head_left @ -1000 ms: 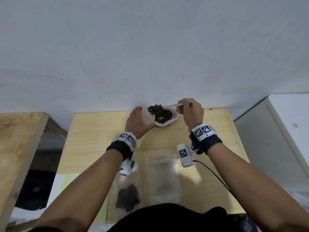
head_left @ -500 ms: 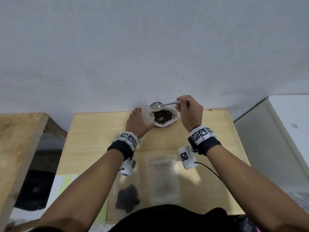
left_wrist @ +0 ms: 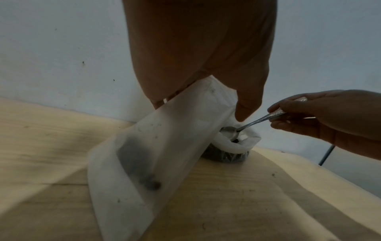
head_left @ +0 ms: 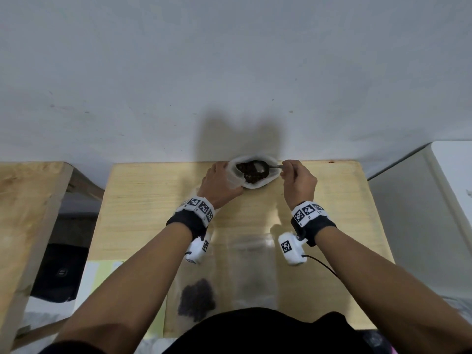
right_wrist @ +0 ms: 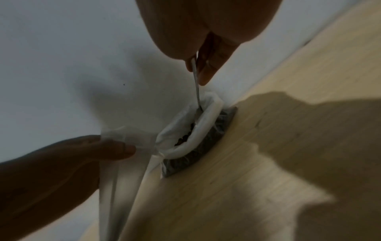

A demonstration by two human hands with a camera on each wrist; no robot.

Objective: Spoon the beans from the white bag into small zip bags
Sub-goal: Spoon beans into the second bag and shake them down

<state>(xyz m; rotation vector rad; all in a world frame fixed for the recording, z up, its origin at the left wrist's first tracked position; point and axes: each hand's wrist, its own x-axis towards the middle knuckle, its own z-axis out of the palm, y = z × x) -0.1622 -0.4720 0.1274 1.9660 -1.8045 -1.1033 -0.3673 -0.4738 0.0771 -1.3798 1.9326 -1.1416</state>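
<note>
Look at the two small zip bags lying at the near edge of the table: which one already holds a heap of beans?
The left zip bag, below the left wrist, holds a dark heap of beans. The zip bag beside it, to its right, looks almost empty.

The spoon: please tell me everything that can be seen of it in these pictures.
The spoon looks like shiny metal, with a slim handle and an oval bowl. The right hand pinches the handle's far end between thumb and fingers. It slants down, with the bowl dipped inside the rolled-down mouth of the white bag, among the dark beans. The bag stands at the table's far edge by the wall. Whether the bowl carries beans cannot be told.
</note>
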